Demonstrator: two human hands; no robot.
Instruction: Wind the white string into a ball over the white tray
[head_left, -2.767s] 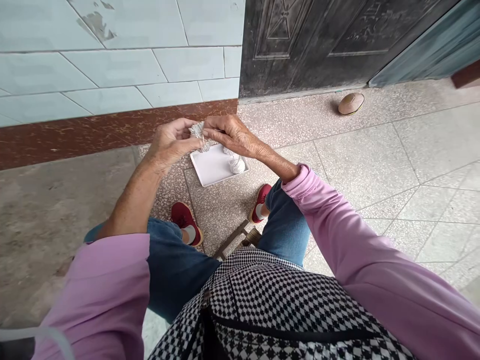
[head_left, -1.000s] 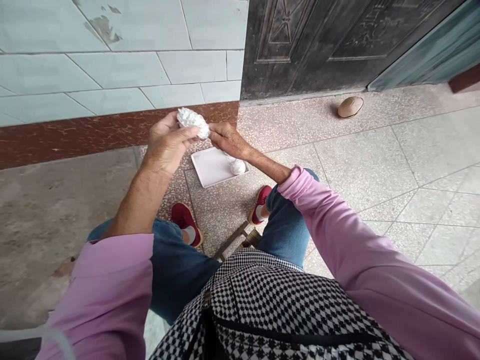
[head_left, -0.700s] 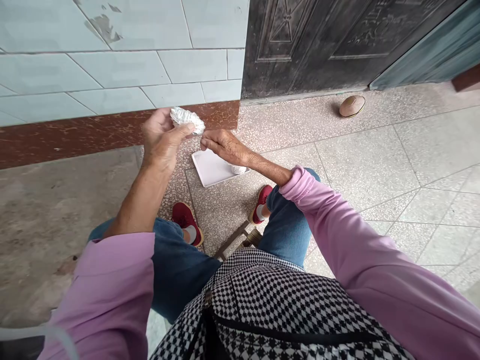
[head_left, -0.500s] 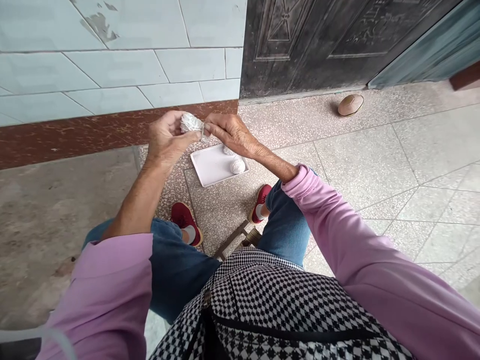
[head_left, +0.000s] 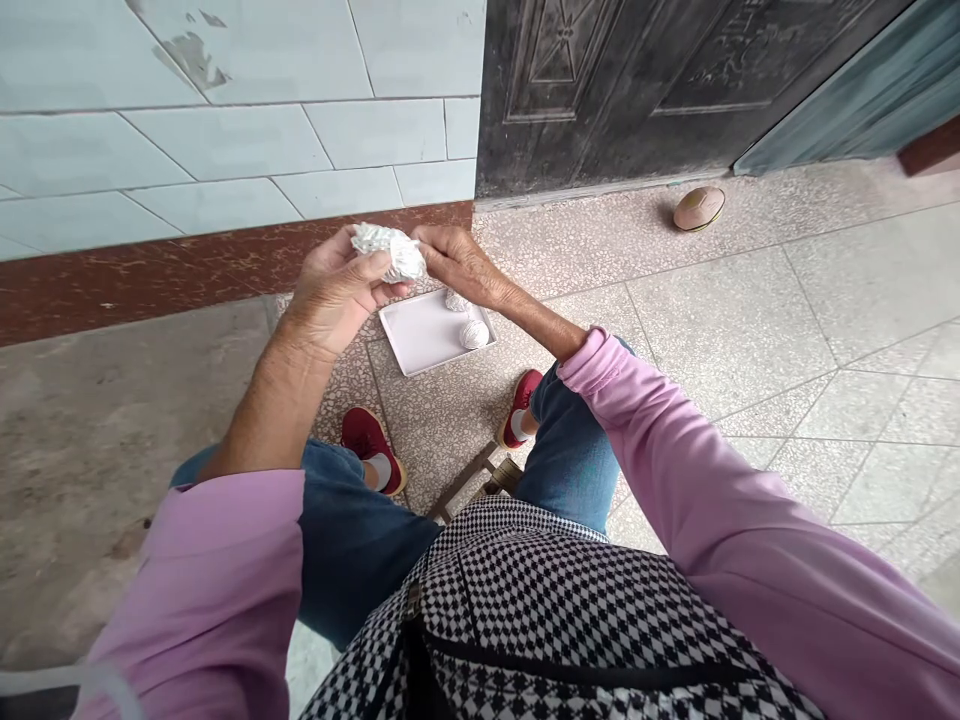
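My left hand [head_left: 334, 295] grips a crumpled white wad [head_left: 390, 250], thumb pressed over its front. My right hand [head_left: 457, 265] touches the wad's right end with pinched fingertips. Both hands hover over a white rectangular tray [head_left: 424, 335] lying on the speckled floor. Two small white wound balls [head_left: 474, 333] lie at the tray's right edge, partly behind my right wrist.
I sit with my knees apart and red shoes [head_left: 369, 440] on the floor before a low stool [head_left: 480, 475]. A tiled wall with a red-brown skirting [head_left: 150, 280] runs at left, a dark door [head_left: 637, 80] behind. A tan oval object [head_left: 699, 207] lies near the door.
The right hand dropped toward the tray, then came back up to the wad. The left hand has kept hold of the wad and turned it a little.
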